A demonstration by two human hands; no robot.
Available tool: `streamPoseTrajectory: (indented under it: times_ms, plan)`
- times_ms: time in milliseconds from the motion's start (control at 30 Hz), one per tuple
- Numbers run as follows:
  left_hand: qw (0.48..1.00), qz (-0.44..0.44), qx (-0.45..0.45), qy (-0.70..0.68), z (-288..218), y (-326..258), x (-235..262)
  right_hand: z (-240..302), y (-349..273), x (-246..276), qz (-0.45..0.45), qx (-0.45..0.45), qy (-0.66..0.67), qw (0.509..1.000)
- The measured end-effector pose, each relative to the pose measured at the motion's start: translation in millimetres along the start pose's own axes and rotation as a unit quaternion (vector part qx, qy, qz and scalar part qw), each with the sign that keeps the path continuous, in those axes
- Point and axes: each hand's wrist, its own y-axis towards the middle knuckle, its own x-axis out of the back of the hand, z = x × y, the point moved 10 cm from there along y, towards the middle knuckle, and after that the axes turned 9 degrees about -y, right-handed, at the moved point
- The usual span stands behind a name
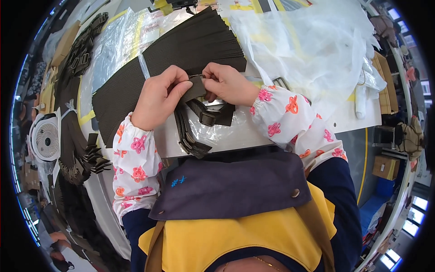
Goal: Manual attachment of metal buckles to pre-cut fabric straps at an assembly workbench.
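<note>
Along the far left of your bench, a white fan stands near a brown carton, whose contents are hidden from this angle. Beside the fan hangs a tied bundle of dark straps. Next come clear plastic bags; what they contain, you can't make out. Over them spreads a fan of dark leather-like strips under a pale band.

Your left grip pinches a short dark strap between thumb and forefinger, in front of those strips. Expect the strap to be light and bendable, fairly stiff when folded, its grained face probably not slippery; take it by the edges near the fold, sparing the surface from nail marks. Just below lies a dark buckle on clear film. Your right grip is narrow, closed on the strap's other side.

Farther right, white translucent sheeting covers the bench, and beyond it sit an upright cardboard box and a smaller carton, their insides not visible.
</note>
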Motion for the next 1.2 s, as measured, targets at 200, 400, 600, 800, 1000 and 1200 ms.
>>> streamPoseTrajectory:
  times_ms: [200,400,600,800,1000,1200]
  plan:
    - [0.987,0.004,-0.077,0.141,-21,6,-6,0,-4,-10,-0.002,-0.002,0.092,0.996]
    - [0.997,-0.047,-0.052,-0.024,-18,14,-5,14,-22,12,-0.025,0.043,0.115,0.992]
    - [0.953,0.039,-0.219,0.204,-53,18,-50,26,-68,46,-0.048,0.045,-0.059,0.996]
    - [0.941,0.274,-0.093,0.173,-26,-3,-84,17,-143,149,-0.207,0.0,-0.262,0.942]
    - [0.931,0.325,-0.044,0.161,-15,-7,-90,-7,-173,149,-0.165,-0.018,-0.452,0.877]
    - [0.962,0.048,-0.142,0.226,-35,18,-72,-9,-165,135,-0.154,-0.035,-0.566,0.809]
